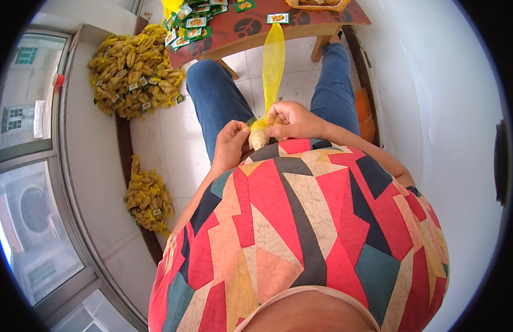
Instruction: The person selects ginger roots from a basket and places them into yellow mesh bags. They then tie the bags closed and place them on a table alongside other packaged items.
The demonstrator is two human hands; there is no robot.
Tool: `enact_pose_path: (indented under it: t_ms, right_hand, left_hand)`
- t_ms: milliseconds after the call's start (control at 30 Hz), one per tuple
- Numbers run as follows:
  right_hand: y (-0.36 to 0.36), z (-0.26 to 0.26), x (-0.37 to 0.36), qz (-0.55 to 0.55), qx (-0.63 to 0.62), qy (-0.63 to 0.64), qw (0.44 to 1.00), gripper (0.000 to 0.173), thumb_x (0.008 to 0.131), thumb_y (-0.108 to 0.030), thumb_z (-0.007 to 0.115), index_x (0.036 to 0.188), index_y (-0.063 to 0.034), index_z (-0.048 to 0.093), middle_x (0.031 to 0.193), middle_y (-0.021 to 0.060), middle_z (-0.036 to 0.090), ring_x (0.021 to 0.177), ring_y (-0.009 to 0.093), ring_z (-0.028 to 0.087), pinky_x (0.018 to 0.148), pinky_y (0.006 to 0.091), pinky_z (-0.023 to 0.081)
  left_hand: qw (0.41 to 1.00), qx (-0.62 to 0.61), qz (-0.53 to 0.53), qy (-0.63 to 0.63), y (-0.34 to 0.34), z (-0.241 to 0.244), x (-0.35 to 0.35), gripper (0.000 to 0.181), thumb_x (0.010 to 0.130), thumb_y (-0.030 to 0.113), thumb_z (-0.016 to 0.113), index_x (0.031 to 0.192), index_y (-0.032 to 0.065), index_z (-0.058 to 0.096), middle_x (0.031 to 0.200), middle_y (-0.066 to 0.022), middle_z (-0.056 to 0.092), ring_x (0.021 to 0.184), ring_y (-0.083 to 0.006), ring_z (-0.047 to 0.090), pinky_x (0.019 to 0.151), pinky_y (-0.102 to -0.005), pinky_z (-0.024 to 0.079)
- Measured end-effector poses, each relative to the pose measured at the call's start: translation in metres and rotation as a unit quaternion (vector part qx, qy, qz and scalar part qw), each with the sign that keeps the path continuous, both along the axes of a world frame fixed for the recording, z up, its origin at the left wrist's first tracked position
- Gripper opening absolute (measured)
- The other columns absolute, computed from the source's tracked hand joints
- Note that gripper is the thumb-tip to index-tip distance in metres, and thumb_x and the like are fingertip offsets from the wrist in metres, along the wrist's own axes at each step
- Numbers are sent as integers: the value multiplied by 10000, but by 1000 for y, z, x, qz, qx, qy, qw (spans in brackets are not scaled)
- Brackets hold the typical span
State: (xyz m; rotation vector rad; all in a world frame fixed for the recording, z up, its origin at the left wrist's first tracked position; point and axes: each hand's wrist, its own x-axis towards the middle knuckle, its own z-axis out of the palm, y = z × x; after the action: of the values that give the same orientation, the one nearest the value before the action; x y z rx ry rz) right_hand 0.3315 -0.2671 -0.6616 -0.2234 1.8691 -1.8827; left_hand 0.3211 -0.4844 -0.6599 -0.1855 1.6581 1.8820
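Close in front of my belly, both hands hold the mouth of a yellow mesh bag [274, 66] at a pale ginger root [258, 139]. My left hand [231, 143] pinches the mesh edge on the left of the root. On the other side, my right hand [295, 121] grips the gathered mesh, its thumb against the root. From my fingers the bag stretches away between my knees, narrow and seemingly unfilled. Its printed label card [277, 18] rests at the near edge of the red-topped table [223, 39]. How far the mesh covers the root is partly hidden by my fingers.
More label cards with yellow mesh [194, 27] lie on the table's left, and an orange basket [318, 4] stands at its far edge. Bagged ginger forms a large heap [136, 70] and a smaller heap [148, 199] on the left floor. A white wall [439, 103] rises at right.
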Motion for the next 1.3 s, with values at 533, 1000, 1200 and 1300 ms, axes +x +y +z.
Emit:
enact_pose_path:
  t_ms: [533,1000,1200,1300]
  right_hand:
    - [-7,36,-22,-29,262,464,846,478,689,-205,761,1112,-95,567,846,90,595,804,290,607,678,387,495]
    - [5,20,-15,-148,206,435,864,532,712,-72,732,1210,-110,547,876,92,611,801,288,613,682,362,496]
    - [11,67,-8,-106,217,331,912,508,735,-84,747,1206,-80,556,773,64,549,700,184,533,633,281,432]
    - [28,102,-7,-98,180,259,944,432,767,-100,740,1166,-57,580,668,-12,443,622,81,410,571,221,347]
  left_hand:
    - [997,34,34,53,20,17,-34,117,963,122,497,955,7,514,870,-66,608,745,-124,617,647,-251,525]
    - [965,19,-58,256,14,62,-19,83,949,85,520,910,13,517,745,-43,588,570,-81,547,534,-198,444]
    - [989,129,-2,66,16,57,-40,94,935,141,563,917,53,536,709,-41,571,484,-70,477,455,-179,383]
    - [979,191,-14,65,13,73,-42,89,934,135,561,918,51,538,703,-40,570,462,-68,463,434,-175,368]
